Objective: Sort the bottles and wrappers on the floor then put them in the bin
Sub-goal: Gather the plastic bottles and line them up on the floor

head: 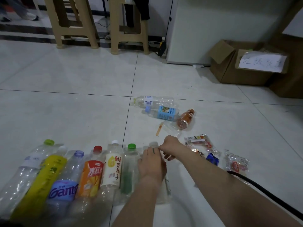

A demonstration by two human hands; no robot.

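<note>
Several bottles lie side by side in a row on the tiled floor at lower left, from a clear one (pixel 24 174) to a green-capped one (pixel 129 169). At the row's right end lies a clear bottle (pixel 164 192). My left hand (pixel 152 164) rests flat on its body. My right hand (pixel 170 146) grips it near the neck with curled fingers. Three loose bottles lie further out: a clear one (pixel 154 101), a blue-labelled one (pixel 164 113) and an orange one (pixel 186 118). Snack wrappers (pixel 200 141) (pixel 237 163) lie to the right.
An open cardboard box (pixel 246 66) with a paper label stands at the back right beside a white cabinet (pixel 188 30). A wooden stick in clear film (pixel 159 128) lies near the loose bottles. A black cable (pixel 262 189) crosses the floor at right. Two plastic stools (pixel 73 22) stand at the back.
</note>
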